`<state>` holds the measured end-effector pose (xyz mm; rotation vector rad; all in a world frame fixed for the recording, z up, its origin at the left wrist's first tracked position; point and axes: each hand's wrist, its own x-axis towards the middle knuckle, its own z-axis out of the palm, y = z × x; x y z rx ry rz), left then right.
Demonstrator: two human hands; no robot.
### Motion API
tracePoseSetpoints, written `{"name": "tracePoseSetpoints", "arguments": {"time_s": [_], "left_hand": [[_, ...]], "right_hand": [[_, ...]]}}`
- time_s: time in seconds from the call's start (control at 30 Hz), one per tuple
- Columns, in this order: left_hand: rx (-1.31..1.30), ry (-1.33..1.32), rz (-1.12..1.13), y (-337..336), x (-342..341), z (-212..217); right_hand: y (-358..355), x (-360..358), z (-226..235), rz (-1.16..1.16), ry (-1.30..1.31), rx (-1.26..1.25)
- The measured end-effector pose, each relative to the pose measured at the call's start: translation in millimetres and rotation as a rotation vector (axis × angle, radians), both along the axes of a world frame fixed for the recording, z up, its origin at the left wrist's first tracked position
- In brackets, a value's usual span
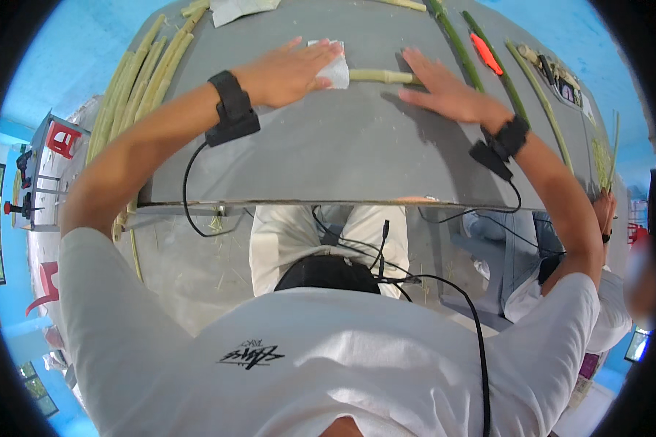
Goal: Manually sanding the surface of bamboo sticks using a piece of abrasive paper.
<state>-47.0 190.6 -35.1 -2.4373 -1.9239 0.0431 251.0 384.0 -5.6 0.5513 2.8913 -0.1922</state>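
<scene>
Left hand lies flat on a sheet, right hand open at the stalk; neither grasps. The stalk could roll, being round and unclamped.

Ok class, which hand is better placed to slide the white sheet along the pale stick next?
Likely the left hand: it overlaps the white sheet, while the right hand is off it, by the pale stick.
</scene>
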Motion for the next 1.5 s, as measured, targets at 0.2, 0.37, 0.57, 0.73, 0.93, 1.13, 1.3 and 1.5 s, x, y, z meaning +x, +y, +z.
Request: {"name": "tracePoseSetpoints", "arguments": {"time_s": [0.2, 0.37, 0.57, 0.73, 0.93, 1.13, 1.3, 1.5], "left_hand": [[-0.008, -0.095, -0.004, -98.5, -31.4, 27.1], [-0.030, -0.062, 0.031, -159.4, -21.2, 36.5], [0.018, -0.123, 0.005, -82.6, -10.3, 17.0], [0.041, -0.114, -0.021, -16.4, 16.3, 0.2], [-0.032, -0.166, -0.016, -122.8, -20.1, 20.5], [0.052, -0.058, -0.014, -104.8, -5.4, 11.7], [0.023, -0.069, 0.041, -19.6, 8.9, -5.0], [-0.085, -0.074, 0.049, -103.0, -19.4, 20.9]], "right_hand": [[-53.4, 84.0, 6.6, 0.190, 0.083, -0.181], [-72.9, 101.8, 11.8, 0.215, 0.123, -0.237], [-32.7, 57.0, -2.2, 0.143, 0.068, 0.013], [-1.1, 21.4, -14.3, 0.120, 0.145, -0.036], [-41.8, 77.6, 0.9, 0.210, 0.136, -0.060], [-21.9, 72.5, -10.6, 0.212, 0.149, -0.006], [4.5, 15.8, -16.2, 0.091, 0.149, 0.018], [-39.2, 72.5, 0.9, 0.222, 0.114, -0.009]]}}
